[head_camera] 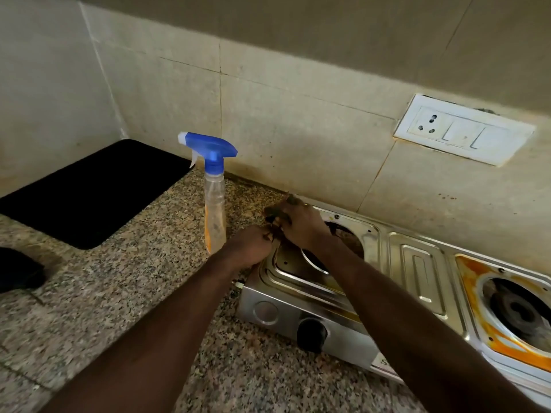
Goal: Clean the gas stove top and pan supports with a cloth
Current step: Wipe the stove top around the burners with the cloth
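Both at stove [417,263] rear-left corner: left hand [252,248] and right hand [298,226] together, gripping probable cloth [275,217]; next, wipe stained right burner [518,311].

The gas stove [417,263] was shiny metal, rust-stained. The spray bottle [214,216] was clear plastic. The countertop [119,293] was speckled polished stone.

Hands: two, the left hand [250,248] and the right hand [298,226]
Gas stove [417,263]: one, on the tabletop [134,293]
Burner openings: two, left opening [346,238], right opening [518,311]
Black knob [311,333]: one
Bare knob mount [265,312]: one
Spray bottle [214,216]: one
Black mat [89,192]: one
Switch plate [463,129]: one, with one socket [428,125] and two switches [451,132]
Dark piece [275,214] in both hands: one, kind unclear
Dark lump [18,272] at left edge: one
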